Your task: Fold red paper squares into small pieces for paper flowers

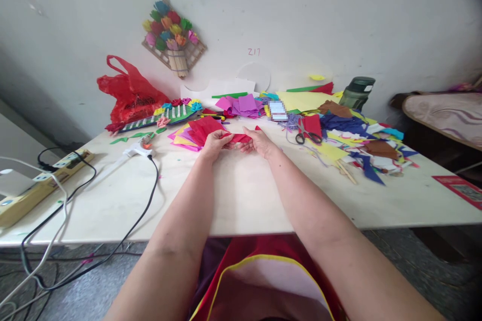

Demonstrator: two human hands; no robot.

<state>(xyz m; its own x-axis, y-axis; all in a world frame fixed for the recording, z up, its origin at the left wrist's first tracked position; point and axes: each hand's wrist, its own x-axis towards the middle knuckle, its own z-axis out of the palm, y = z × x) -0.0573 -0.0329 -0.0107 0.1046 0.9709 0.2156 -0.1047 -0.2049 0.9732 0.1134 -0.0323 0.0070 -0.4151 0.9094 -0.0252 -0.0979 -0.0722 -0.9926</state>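
Observation:
My left hand (215, 143) and my right hand (259, 141) meet at the middle of the white table (241, 195). Both pinch a small folded piece of red paper (237, 137) held between them, fingers closed on its edges. Just behind my left hand lies a stack of red, pink and yellow paper squares (196, 133). Red-handled scissors (307, 133) lie to the right of my right hand.
Purple and pink paper squares (243, 105) sit further back, coloured scraps (361, 145) spread at the right. A red plastic bag (130, 93), a glue gun (141, 148) with black cable, a power strip (45, 178) at the left. A green bottle (359, 91) stands by the wall.

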